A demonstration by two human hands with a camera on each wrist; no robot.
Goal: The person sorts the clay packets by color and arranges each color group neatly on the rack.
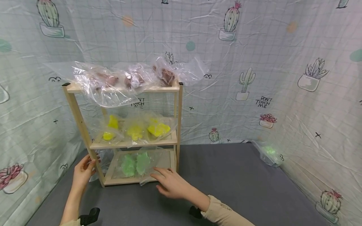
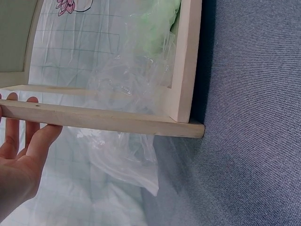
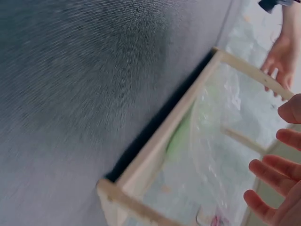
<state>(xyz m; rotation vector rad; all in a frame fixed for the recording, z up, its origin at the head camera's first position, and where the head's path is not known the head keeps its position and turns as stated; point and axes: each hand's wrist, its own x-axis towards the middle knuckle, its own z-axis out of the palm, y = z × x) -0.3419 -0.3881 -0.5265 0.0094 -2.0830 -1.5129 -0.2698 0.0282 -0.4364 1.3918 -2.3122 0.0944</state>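
Observation:
A three-tier wooden shelf rack (image 1: pixel 93 146) stands on the grey table. My left hand (image 1: pixel 83 171) holds its left front post (image 2: pixel 94 117) low down, with fingers on both sides of the wood. Two green lumpy items (image 1: pixel 135 164) in clear plastic bags lie on the bottom tier, and part of a clear bag (image 2: pixel 127 157) sticks out past the left side. In front of that tier is my right hand (image 1: pixel 172 183), its fingers spread and holding nothing, the fingertips close to the bag's right edge. The right wrist view shows the right hand (image 3: pixel 282 176) beside the rack's frame.
Yellow items (image 1: pixel 159 129) in clear bags sit on the middle tier, and reddish-brown items (image 1: pixel 167 77) in bags on the top one, the plastic hanging over its front. Another bagged green item (image 1: pixel 270 152) lies at the table's far right. Cactus-print sheeting (image 1: pixel 220 103) surrounds the table (image 1: pixel 226 175).

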